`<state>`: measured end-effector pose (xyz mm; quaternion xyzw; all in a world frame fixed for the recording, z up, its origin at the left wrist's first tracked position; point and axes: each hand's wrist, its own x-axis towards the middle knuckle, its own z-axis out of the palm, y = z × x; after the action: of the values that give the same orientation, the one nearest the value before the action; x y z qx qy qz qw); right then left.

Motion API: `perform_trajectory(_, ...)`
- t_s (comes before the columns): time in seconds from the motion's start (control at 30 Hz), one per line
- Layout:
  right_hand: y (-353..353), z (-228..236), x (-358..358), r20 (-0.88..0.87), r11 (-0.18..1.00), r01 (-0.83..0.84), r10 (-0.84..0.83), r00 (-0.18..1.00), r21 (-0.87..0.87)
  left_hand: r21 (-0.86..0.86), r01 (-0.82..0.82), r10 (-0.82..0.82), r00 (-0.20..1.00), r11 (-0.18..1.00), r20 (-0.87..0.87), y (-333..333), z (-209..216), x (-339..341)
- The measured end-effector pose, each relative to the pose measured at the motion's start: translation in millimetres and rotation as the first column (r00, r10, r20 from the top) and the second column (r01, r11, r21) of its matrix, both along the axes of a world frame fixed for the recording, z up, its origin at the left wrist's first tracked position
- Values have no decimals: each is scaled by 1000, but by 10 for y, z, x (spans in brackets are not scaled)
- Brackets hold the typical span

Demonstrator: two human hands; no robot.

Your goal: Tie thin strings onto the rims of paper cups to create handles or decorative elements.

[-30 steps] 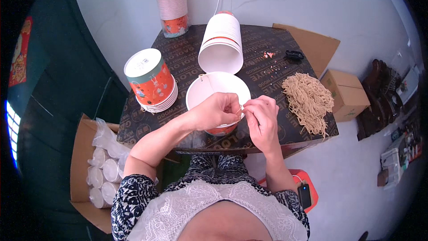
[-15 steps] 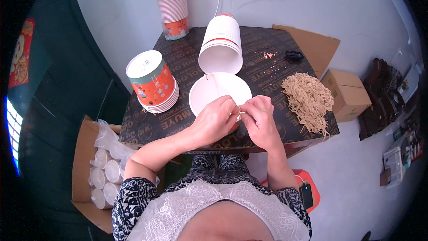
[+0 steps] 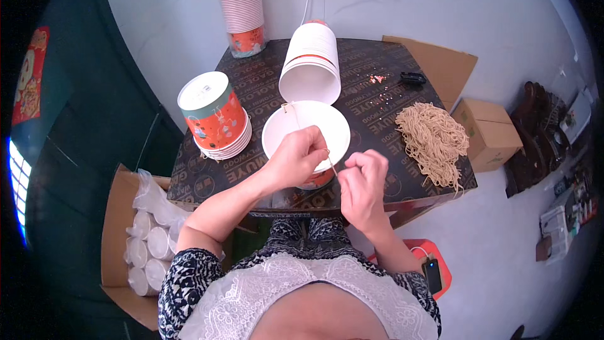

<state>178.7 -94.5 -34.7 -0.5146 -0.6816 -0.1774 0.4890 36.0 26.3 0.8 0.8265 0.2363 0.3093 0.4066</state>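
A white paper bucket (image 3: 316, 181) with an orange outer wall stands near the table's front edge, its mouth facing up. A thin tan cord (image 3: 333, 167) runs from its near right rim between my two hands. My left hand (image 3: 299, 156) is closed over the rim, thumb and forefinger pinching the cord. Just right of the bucket, my right hand (image 3: 363, 190) is closed on the cord's other end. Another piece of cord (image 3: 287, 106) shows at the far left of the rim. My fingers hide the exact spot where the cord meets the rim.
Upside-down nested buckets (image 3: 214, 110) stand left, and a stack of white buckets (image 3: 311, 56) lies behind. A tall wrapped stack (image 3: 241, 6) rises at the back. Right are a heap of tan cords (image 3: 434, 141), small scraps (image 3: 377, 79) and a black object (image 3: 413, 78). A carton (image 3: 116, 239) sits lower left.
My hands have drawn apart: the right moved down and right, pulling the cord straight between them. My left hand shifted slightly up and left. The bucket moved slightly left.
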Motion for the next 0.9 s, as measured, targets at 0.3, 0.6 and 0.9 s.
perform_trajectory(0.3, 33, 18, 66, -317, 977, -206, 179, 931, -53, 86, 54, -52, 998, 995, -28, -12, 123, 20)
perform_trajectory(0.6, 167, -131, 64, -658, 861, -503, 335, 674, -77, 24, 63, -58, 981, 998, -186, -176, 308, -44)
perform_trajectory(0.9, 151, -96, -17, -463, 945, -325, 304, 833, 37, 204, 34, -11, 994, 978, -111, -233, 111, -141)
